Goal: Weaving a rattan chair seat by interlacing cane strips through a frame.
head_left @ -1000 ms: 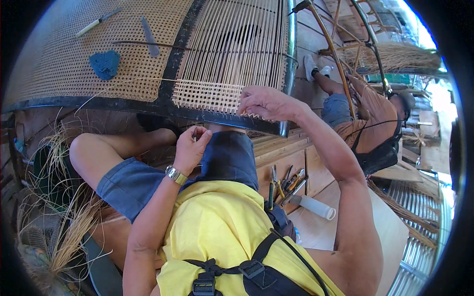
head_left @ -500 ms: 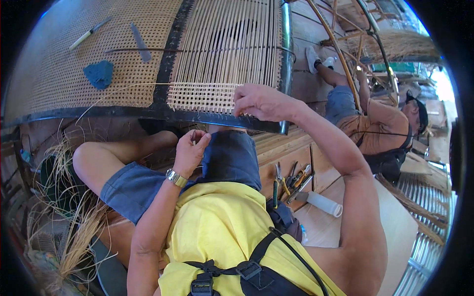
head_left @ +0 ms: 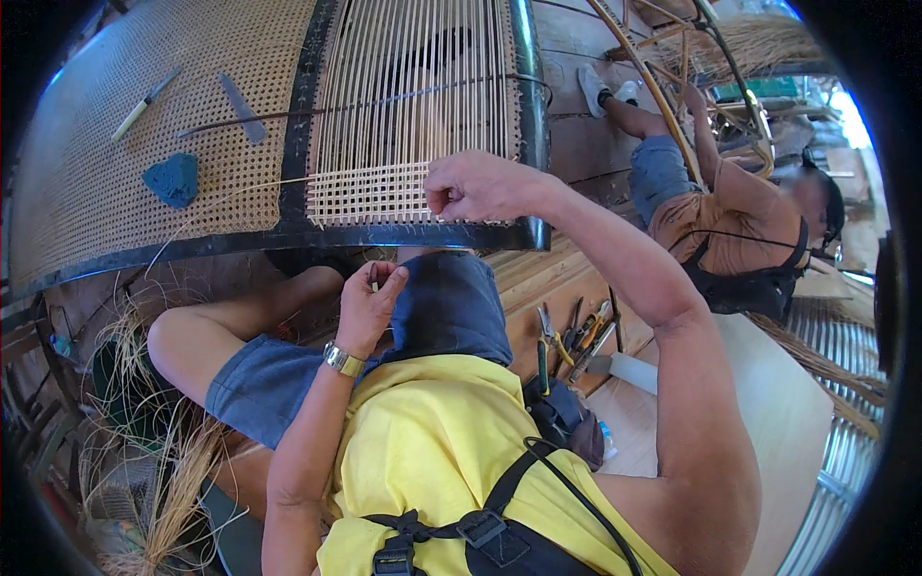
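My right hand (head_left: 485, 187) rests over the right side of the woven band (head_left: 370, 197) on a black-framed cane panel. Its fingers are curled together and hide what they pinch, if anything. Lengthwise cane strands (head_left: 384, 106) run up from the band, with a thin dark rod (head_left: 403, 96) lying crosswise through them. A loose pale cane strand (head_left: 226, 197) trails leftward from the band and bends down over the panel's edge. Below the black frame edge (head_left: 403, 236), above my lap, my left hand (head_left: 371, 305) is closed; a small dark thing shows at its fingertips, too small to name.
On the finished cane weave (head_left: 230, 58) lie a pale-handled awl-like tool (head_left: 134, 115), a flat grey blade (head_left: 242, 110) and a blue lump (head_left: 171, 180). Pliers and other hand tools (head_left: 576, 336) sit to my right. Loose cane (head_left: 173, 480) hangs at left. Another person (head_left: 740, 211) works at right.
The panel appears shifted a little left in view. My right hand has moved slightly left along with it, its fingers more tightly curled. My left hand stays near the frame edge.
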The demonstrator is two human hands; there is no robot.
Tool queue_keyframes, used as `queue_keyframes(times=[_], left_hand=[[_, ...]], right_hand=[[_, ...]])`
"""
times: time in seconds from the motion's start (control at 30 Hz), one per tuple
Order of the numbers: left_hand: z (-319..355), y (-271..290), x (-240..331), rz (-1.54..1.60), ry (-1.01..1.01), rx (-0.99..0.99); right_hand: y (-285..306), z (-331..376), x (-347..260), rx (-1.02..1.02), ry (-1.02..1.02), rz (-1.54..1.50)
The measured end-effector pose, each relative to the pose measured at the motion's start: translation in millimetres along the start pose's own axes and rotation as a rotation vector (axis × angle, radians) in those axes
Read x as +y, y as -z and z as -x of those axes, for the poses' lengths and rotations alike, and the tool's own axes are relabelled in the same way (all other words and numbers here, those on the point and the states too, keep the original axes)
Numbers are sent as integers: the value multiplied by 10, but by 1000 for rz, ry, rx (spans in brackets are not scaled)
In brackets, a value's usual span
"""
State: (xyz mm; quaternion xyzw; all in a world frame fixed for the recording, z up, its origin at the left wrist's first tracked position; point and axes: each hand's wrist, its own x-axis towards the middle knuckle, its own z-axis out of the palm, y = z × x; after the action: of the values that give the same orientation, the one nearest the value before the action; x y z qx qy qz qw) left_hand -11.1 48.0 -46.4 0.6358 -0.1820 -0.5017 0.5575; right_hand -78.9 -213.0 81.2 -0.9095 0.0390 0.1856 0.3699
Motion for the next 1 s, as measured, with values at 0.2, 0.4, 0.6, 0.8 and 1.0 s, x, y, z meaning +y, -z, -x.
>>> queue_keyframes(times=[0.2,0.4,0.6,0.8,1.0], left_hand=[[48,7,129,29,35,-55],[3,-85,347,64,-14,-59],[-355,-188,729,-195,-314,43],[-634,-297,925,-451,-256,-103],[-635,-254,821,-488,-344,-122]], right_hand=[[-135,-67,-53,42,-163,52],[-332,6,-286,116,-88,377],[-488,622,-421,832,-89,137],[-539,1079,132,1272,-604,-512],[-610,833,496,1143,-722,-340]])
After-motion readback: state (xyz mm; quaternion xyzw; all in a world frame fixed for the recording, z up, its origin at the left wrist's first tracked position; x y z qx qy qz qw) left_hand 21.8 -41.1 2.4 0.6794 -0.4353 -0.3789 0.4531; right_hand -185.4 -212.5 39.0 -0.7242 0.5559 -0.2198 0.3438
